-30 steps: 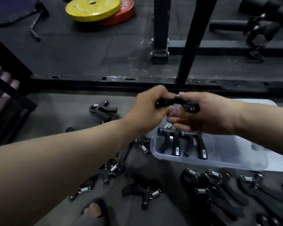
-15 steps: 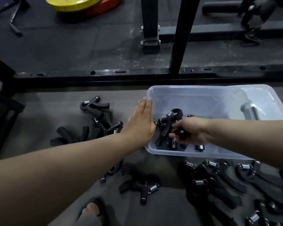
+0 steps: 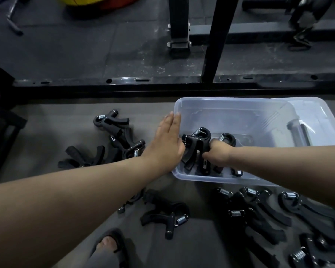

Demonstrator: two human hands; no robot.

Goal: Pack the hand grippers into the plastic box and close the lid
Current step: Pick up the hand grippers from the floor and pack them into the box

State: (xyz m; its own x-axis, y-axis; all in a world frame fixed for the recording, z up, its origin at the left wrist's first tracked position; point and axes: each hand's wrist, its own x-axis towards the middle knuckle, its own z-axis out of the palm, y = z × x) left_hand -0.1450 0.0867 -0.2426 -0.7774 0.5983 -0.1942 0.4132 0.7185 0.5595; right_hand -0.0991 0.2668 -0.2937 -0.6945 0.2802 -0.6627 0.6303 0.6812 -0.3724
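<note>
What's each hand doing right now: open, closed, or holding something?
Left hand: open, flat fingers against the box's left wall.
Right hand: fingers curled on a gripper inside the box.

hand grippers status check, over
Left hand flat against plastic box wall. Right hand inside box at a hand gripper, fingers hidden. Many loose grippers on floor; box open.

Bare left hand [image 3: 166, 144], bare right hand [image 3: 219, 153], black sandal [image 3: 118, 235], grey trouser leg [image 3: 103, 258]
</note>
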